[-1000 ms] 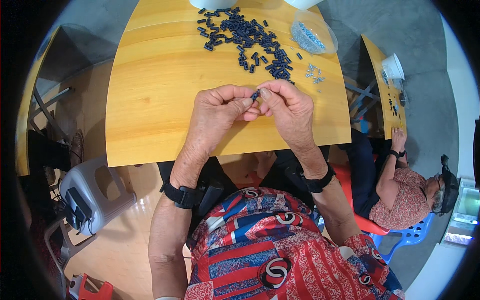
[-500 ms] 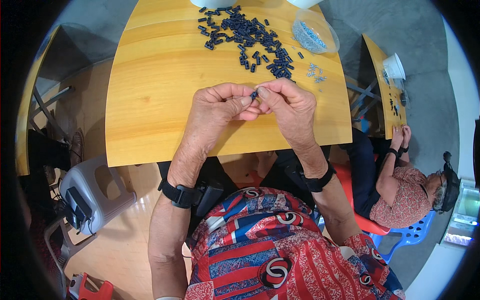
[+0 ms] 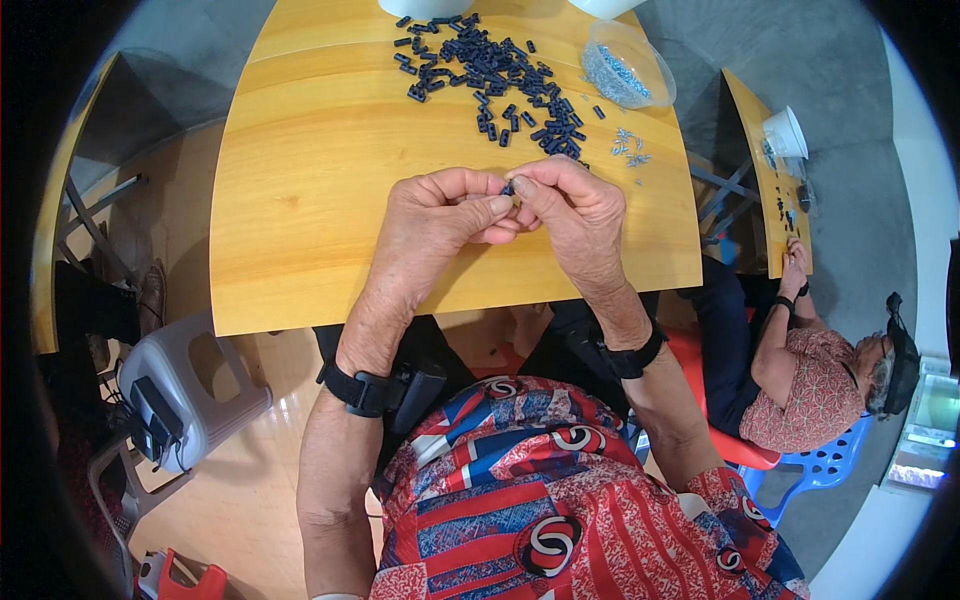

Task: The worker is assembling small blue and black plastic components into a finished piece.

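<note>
Between my fingertips, above the near half of the table, is a small dark plastic piece (image 3: 508,188), mostly covered by the fingers. My left hand (image 3: 437,212) pinches it from the left, thumb against forefinger. From the other side my right hand (image 3: 578,208) closes thumb and forefinger on the same piece; whether a screw is also in that pinch cannot be made out. Beyond the hands lies a spread heap of similar dark pieces (image 3: 490,60). Several small silvery screws (image 3: 630,148) are scattered to the right of the heap.
A clear round tub (image 3: 650,85) with silvery screws stands at the far right of the wooden table (image 3: 300,230). White containers (image 3: 425,6) sit at the far edge. To the right, another person (image 3: 810,385) works at a separate table. A grey stool (image 3: 190,385) stands on the left.
Both hands stay in nearly the same place, with only a slight shift of the fingers around the dark piece. The other person's hands have moved a little.
</note>
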Demonstrator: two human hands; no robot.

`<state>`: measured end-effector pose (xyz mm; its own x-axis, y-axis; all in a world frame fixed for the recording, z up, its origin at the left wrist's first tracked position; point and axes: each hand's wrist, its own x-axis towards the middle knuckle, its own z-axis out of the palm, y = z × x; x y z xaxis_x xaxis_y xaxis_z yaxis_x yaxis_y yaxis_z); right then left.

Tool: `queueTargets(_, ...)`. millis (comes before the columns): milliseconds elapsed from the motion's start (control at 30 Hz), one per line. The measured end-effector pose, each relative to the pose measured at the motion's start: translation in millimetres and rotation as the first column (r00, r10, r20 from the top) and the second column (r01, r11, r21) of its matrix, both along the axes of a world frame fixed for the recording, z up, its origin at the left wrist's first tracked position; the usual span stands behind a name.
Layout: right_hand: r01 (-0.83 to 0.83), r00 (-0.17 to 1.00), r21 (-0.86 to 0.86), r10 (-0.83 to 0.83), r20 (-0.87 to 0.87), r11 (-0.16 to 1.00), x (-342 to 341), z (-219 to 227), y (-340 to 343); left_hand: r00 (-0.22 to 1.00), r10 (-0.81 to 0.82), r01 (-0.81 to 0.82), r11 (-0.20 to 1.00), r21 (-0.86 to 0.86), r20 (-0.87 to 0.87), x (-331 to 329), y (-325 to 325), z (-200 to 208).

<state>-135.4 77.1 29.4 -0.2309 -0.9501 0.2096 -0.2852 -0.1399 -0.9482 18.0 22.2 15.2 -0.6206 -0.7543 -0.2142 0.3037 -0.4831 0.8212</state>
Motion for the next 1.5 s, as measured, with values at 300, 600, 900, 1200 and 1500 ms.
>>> queueTargets(300, -0.09, 0.927, -0.135, 0.033, -0.373, 0.987, -10.0, 1.5, -2.3, 0.997, 0.075, -0.074, 0.997, -0.019, 0.015, -3.5, 2.7, -5.5)
queueTargets(600, -0.232, 0.497, -0.149, -0.014, -0.868, 0.961, -14.1, 28.5, 7.6, 0.987, 0.106, -0.089, 0.986, -0.141, 0.123, -9.0, 3.9, -7.9)
queueTargets(900, -0.288, 0.245, -0.132, -0.06, -0.968, 0.949, -7.0, 16.6, 9.0, 0.967, 0.132, -0.077, 0.966, -0.248, 0.216, -12.7, 6.3, -9.9)
queueTargets(1200, -0.33, 0.196, -0.169, -0.108, -0.975, 0.929, -15.5, 15.3, 1.7, 0.984, 0.008, 0.025, 0.983, -0.183, 0.175, -11.2, 1.0, -8.9)
queueTargets(1500, -0.323, 0.41, -0.133, 0.012, -0.912, 0.937, -23.9, 5.9, 2.5, 0.974, -0.103, 0.144, 0.969, -0.201, 0.199, -10.4, -1.4, -5.7)
